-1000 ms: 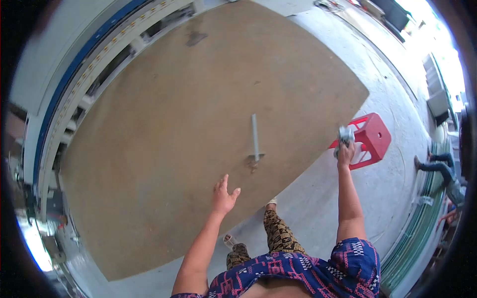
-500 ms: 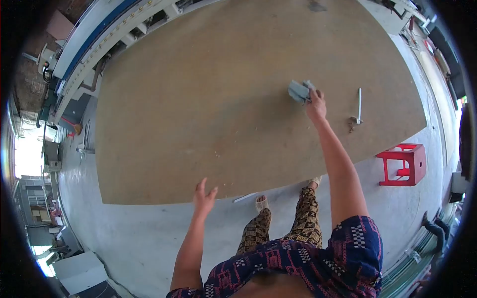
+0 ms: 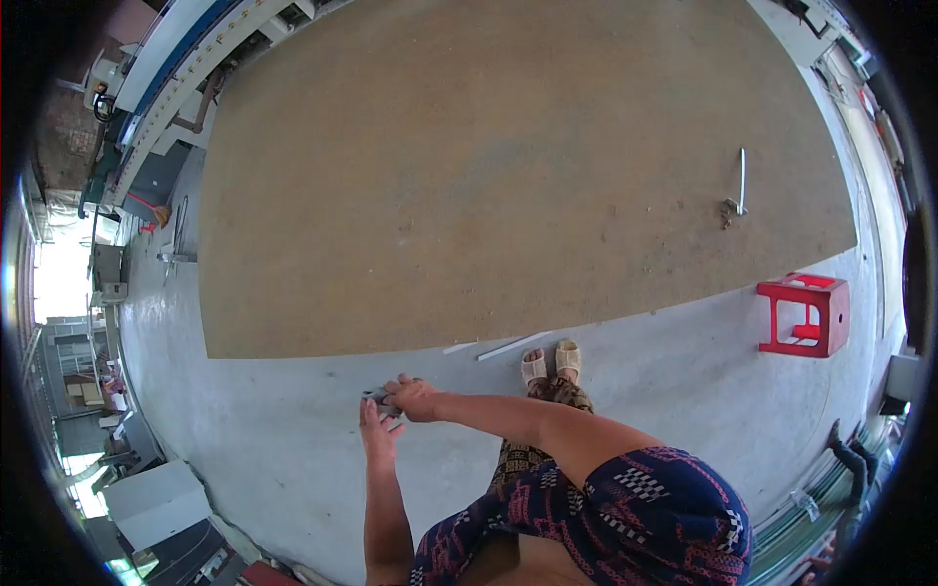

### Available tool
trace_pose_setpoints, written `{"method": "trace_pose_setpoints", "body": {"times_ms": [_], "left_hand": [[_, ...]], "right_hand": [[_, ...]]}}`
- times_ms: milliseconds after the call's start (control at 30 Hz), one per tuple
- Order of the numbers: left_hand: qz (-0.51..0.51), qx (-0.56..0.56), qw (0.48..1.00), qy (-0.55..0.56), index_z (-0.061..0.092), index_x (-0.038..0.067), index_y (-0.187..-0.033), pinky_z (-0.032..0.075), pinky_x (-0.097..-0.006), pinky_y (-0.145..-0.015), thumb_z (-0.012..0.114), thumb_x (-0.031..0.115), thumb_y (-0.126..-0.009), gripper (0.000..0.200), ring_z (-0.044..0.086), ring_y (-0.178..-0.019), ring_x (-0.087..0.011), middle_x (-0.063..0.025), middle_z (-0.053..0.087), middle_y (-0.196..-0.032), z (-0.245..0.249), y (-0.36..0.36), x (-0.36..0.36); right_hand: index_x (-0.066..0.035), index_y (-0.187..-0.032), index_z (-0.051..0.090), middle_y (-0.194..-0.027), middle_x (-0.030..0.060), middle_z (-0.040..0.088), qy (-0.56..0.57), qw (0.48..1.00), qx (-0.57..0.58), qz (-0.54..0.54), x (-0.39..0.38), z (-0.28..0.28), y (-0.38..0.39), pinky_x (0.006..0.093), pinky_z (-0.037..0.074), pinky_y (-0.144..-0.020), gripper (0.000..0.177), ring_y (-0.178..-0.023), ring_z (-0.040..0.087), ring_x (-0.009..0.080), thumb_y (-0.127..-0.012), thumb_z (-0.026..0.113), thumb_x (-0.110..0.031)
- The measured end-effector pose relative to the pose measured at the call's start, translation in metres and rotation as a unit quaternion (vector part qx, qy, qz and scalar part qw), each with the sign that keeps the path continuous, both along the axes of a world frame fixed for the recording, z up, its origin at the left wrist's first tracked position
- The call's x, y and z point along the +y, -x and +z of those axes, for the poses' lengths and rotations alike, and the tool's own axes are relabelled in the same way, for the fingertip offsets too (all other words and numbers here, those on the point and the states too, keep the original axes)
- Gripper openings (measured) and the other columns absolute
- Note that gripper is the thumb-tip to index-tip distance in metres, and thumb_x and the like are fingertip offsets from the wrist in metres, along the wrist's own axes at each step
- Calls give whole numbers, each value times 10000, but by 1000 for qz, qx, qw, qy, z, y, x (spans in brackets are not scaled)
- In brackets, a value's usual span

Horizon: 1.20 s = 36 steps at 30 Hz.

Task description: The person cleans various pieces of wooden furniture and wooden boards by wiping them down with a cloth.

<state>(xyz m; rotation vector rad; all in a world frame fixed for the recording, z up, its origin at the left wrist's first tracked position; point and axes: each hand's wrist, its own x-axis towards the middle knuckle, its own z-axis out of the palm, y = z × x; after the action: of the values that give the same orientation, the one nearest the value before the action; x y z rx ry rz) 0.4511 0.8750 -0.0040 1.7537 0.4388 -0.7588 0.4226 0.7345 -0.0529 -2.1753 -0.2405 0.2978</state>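
A crumpled grey-blue cloth (image 3: 379, 396) is gripped in my right hand (image 3: 416, 398), which reaches across my body to the left. My left hand (image 3: 379, 435) is just below the cloth, with its fingers stretched out and apart. Its fingertips are at the edge of the cloth, and whether they press on it is hard to see. Both hands are over the pale floor (image 3: 313, 439), just off the near edge of a large brown board (image 3: 469, 225).
On the board's right side lies a thin white rod (image 3: 742, 181) with a small dark clump (image 3: 727, 213) at its end. A red stool (image 3: 806, 314) stands off the near right edge. White strips (image 3: 513, 346) lie by my feet. A long machine frame (image 3: 186, 93) runs along the upper left.
My right hand has moved from the board's right side down and left with the cloth, meeting my left hand. My body has turned, and the view has shifted slightly.
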Motion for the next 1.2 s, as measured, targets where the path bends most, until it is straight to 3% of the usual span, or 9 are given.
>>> {"method": "trace_pose_setpoints", "body": {"times_ms": [233, 333, 367, 500, 733, 833, 900, 933, 1200], "left_hand": [[47, -7, 996, -77, 214, 177, -1413, 374, -518, -892, 450, 526, -858, 697, 405, -1189, -359, -155, 348, -1359, -5, 5, 41], [43, -17, 996, -82, 234, 162, -1406, 378, -507, -890, 443, 519, -866, 680, 421, -1180, -348, -162, 365, -1351, -18, 12, 36], [27, -7, 997, -76, 242, 155, -1403, 384, -498, -887, 445, 507, -867, 672, 433, -1171, -343, -164, 371, -1347, -19, 14, 30], [-63, 12, 997, -48, 272, 130, -1390, 414, -462, -868, 457, 455, -869, 642, 483, -1121, -325, -166, 391, -1333, -19, 26, -8], [-274, 43, 960, -19, 290, 141, -1379, 465, -435, -799, 485, 441, -858, 632, 535, -1038, -290, -154, 415, -1309, -26, 49, -54], [-222, 80, 971, 44, 199, 199, -1408, 471, -490, -807, 455, 517, -857, 686, 502, -1090, -318, -167, 322, -1367, -18, 65, -82], [-106, 97, 988, 48, 152, 217, -1417, 470, -496, -817, 455, 531, -851, 715, 470, -1127, -328, -147, 263, -1402, -21, 67, -96], [-47, 104, 992, 51, 128, 226, -1422, 469, -499, -822, 455, 538, -848, 730, 454, -1145, -333, -136, 233, -1419, -19, 66, -104], [-57, -121, 987, 92, 82, 200, -1434, 416, -485, -874, 442, 528, -863, 751, 409, -1192, -323, -143, 219, -1436, 38, 51, -123]], "right_hand": [[-34, -1172, 499, -1180, 175, 490, 3, 925, -87, -369, -162, 19, 66, 387, 430, -892, 399, -1091, 478, 341, -773, 520, -36], [-35, -1198, 489, -1174, 75, 512, -312, 725, -56, -612, -293, 18, 143, 321, 418, -868, 349, -1066, 494, 189, -874, 492, -166], [-36, -1207, 485, -1172, 41, 519, -284, 685, -85, -665, -329, 17, 170, 299, 414, -860, 345, -1057, 499, 138, -908, 483, -209], [-155, -1195, 511, -1245, 142, 468, 289, 627, -19, -723, -384, 45, 232, 394, 422, -881, 481, -1063, 481, 344, -729, 504, -37], [-110, -1041, 571, -970, 124, 588, 334, 758, 45, -559, -249, -25, 151, 397, 465, -731, 428, -882, 550, 318, -620, 623, -54], [-118, -979, 587, -1027, 116, 573, 251, 894, -120, -351, -119, -20, 95, 420, 426, -829, 242, -933, 539, 329, -744, 542, -81], [-126, -1047, 584, -1026, 143, 597, 44, 974, 13, -222, -66, -27, 57, 433, 447, -792, 289, -933, 560, 364, -760, 547, -130], [-127, -1100, 577, -1024, 147, 606, -69, 973, 131, -176, -54, -22, 44, 440, 453, -783, 340, -922, 570, 371, -762, 550, -148], [-116, -1309, 438, -921, 79, 641, -313, 857, 20, -409, -197, 60, 87, 328, 503, -690, 644, -797, 608, 181, -701, 629, -22]]}}
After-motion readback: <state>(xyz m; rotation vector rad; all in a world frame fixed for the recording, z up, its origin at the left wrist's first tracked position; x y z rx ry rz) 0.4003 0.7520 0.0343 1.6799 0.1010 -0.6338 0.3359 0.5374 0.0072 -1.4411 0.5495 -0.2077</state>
